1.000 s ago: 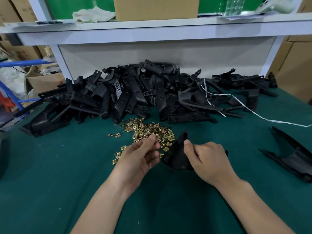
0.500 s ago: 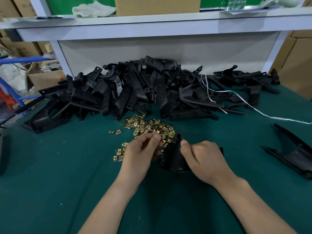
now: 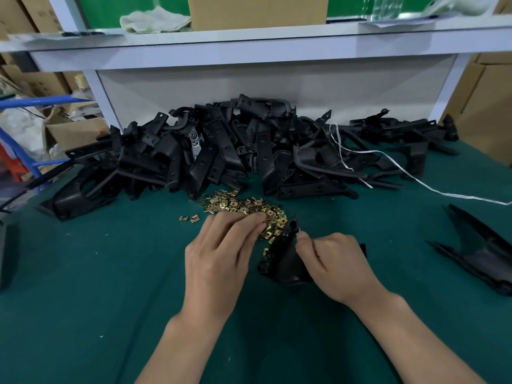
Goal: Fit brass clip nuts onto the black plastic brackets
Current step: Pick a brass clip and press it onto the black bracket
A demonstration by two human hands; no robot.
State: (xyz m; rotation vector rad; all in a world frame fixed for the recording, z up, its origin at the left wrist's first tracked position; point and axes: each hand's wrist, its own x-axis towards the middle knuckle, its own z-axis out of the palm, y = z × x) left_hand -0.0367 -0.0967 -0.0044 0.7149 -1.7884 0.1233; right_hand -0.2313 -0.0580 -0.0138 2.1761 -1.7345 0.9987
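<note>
A heap of small brass clip nuts (image 3: 238, 205) lies on the green mat in front of me. My right hand (image 3: 336, 261) grips a black plastic bracket (image 3: 284, 256) that stands upright on the mat, its thumb against the bracket's top end. My left hand (image 3: 219, 253) reaches over the near edge of the nut heap, its fingertips curled together beside the bracket's top; whether a nut sits between them is hidden.
A big pile of black brackets (image 3: 235, 151) fills the back of the mat, with a white strap (image 3: 410, 176) trailing to the right. One separate bracket (image 3: 482, 250) lies at the right edge. Two stray nuts (image 3: 189, 218) sit left of the heap.
My left hand has moved forward and right over the nut heap toward the bracket's top. The right hand has tipped the bracket more upright.
</note>
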